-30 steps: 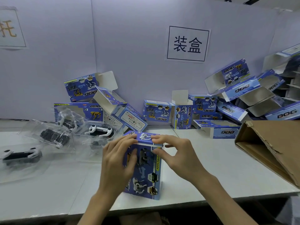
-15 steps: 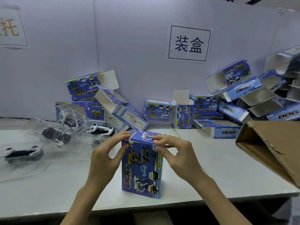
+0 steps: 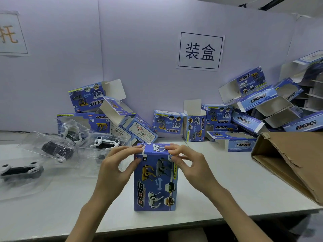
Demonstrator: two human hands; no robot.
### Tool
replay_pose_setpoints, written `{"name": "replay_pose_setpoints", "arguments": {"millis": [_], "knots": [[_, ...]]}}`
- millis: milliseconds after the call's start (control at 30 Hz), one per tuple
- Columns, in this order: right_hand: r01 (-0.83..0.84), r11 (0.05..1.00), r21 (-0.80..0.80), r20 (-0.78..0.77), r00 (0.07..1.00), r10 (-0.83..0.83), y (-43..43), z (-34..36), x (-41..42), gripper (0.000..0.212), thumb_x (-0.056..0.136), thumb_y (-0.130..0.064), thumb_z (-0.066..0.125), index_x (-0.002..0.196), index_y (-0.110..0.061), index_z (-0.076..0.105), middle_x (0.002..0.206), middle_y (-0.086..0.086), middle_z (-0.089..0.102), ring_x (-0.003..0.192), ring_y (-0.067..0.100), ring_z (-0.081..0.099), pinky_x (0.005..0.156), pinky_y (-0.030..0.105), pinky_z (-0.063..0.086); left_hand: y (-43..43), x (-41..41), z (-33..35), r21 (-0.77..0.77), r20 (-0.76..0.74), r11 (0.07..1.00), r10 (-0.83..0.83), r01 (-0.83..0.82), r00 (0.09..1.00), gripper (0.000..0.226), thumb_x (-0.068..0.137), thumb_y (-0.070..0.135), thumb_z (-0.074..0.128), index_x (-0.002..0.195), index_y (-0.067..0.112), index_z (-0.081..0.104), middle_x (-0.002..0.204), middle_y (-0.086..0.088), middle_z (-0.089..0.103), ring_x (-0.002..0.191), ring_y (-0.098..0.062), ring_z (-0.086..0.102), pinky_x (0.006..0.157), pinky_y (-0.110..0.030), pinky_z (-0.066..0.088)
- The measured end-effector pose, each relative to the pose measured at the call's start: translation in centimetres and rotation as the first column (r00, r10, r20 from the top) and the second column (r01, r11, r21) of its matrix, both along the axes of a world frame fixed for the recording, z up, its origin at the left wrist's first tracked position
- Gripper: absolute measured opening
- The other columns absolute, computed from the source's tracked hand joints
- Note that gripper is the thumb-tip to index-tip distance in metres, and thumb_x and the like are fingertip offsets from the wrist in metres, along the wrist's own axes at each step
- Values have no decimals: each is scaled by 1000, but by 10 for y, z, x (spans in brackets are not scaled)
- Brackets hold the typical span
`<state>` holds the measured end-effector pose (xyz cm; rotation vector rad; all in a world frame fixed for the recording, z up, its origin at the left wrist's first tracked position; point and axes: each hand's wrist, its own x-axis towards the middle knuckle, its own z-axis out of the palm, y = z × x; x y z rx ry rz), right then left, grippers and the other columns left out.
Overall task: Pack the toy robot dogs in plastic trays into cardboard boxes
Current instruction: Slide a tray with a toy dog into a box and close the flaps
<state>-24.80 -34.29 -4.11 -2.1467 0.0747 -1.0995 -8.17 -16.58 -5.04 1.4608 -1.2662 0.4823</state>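
A blue "DOG" cardboard box (image 3: 154,184) stands upright near the table's front edge, its top flap down. My left hand (image 3: 116,169) pinches the box's upper left corner, thumb on the front face and fingers on the lid. My right hand (image 3: 189,165) grips the upper right corner the same way. To the left lie clear plastic trays holding toy robot dogs: one white-and-black dog (image 3: 105,143) just behind my left hand, a dark one (image 3: 56,149) farther left, another (image 3: 21,171) at the left edge.
Many blue boxes with open flaps (image 3: 189,123) are heaped against the back wall, piled highest at the right (image 3: 258,102). A large brown carton (image 3: 290,161) lies on its side at the right. The white table (image 3: 227,186) ends just in front of me.
My left hand slid from covering the box's front face out to its upper left corner. The right hand stayed on the top right corner. The box remained upright.
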Motion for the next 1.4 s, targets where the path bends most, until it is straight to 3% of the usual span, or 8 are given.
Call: {"name": "replay_pose_setpoints", "arguments": {"millis": [133, 267, 400, 800, 1000, 1167, 1300, 1400], "knots": [[124, 988, -88, -45, 991, -129, -15, 1, 3, 14, 98, -11, 61, 102, -23, 66, 123, -28, 65, 129, -14, 45, 101, 5, 35, -7, -10, -4, -19, 88, 1000, 26, -25, 996, 39, 81, 17, 73, 118, 31, 66, 109, 24, 64, 104, 2, 55, 83, -10, 46], [216, 941, -260, 27, 976, -217, -15, 0, 8, 26, 95, -10, 61, 112, -28, 69, 125, -33, 57, 130, -14, 41, 104, 5, 29, -12, -15, -11, -68, 41, 996, 54, -51, 998, 35, 81, 24, 70, 116, 32, 68, 97, 31, 60, 88, -1, 57, 75, -5, 42], [149, 980, -134, 69, 988, -141, -9, -9, 14, 25, 92, -12, 68, 115, -23, 72, 124, -17, 67, 125, 0, 54, 104, 29, 47, -13, -15, -13, -75, 57, 996, 54, -50, 997, 34, 83, 25, 69, 117, 30, 68, 105, 41, 56, 84, -4, 56, 71, -7, 43], [273, 938, -215, 105, 961, -255, 2, -1, 17, 18, 87, -9, 72, 101, -20, 74, 111, -17, 70, 109, 9, 63, 98, 41, 47, -15, -11, -14, -76, 57, 997, 36, -31, 998, 33, 83, 25, 70, 115, 35, 65, 105, 43, 58, 86, -5, 56, 68, -13, 48], [193, 905, -378, 55, 981, -186, 27, 6, 25, 30, 90, -24, 66, 120, -27, 69, 121, -14, 69, 117, 4, 57, 105, 24, 36, -14, -15, -13, -108, -27, 994, -28, 25, 999, 47, 83, 16, 76, 122, 32, 54, 109, 26, 68, 87, 3, 64, 69, -17, 51], [233, 932, -279, 160, 968, -194, 36, -6, 38, 23, 89, -14, 70, 110, -23, 74, 112, -12, 72, 111, 3, 60, 103, 26, 39, -15, -14, -13, -95, -40, 995, -40, 36, 998, 48, 82, 8, 78, 119, 25, 52, 113, 37, 62, 84, 9, 62, 68, -13, 50], [251, 931, -265, 175, 962, -210, 38, -7, 41, 18, 89, -18, 67, 104, -22, 75, 107, -12, 73, 108, 1, 59, 101, 15, 33, -15, -16, -13, -102, -30, 994, -45, 42, 999, 46, 83, 5, 77, 116, 27, 53, 112, 22, 67, 89, 11, 62, 66, -19, 51], [238, 936, -261, 165, 966, -200, 39, -8, 41, 16, 89, -16, 68, 102, -21, 75, 107, -11, 72, 108, 4, 59, 101, 20, 35, -14, -16, -14, -93, -21, 995, -42, 40, 999, 47, 84, 5, 76, 114, 33, 54, 113, 18, 67, 96, 6, 64, 65, -26, 52]]}}
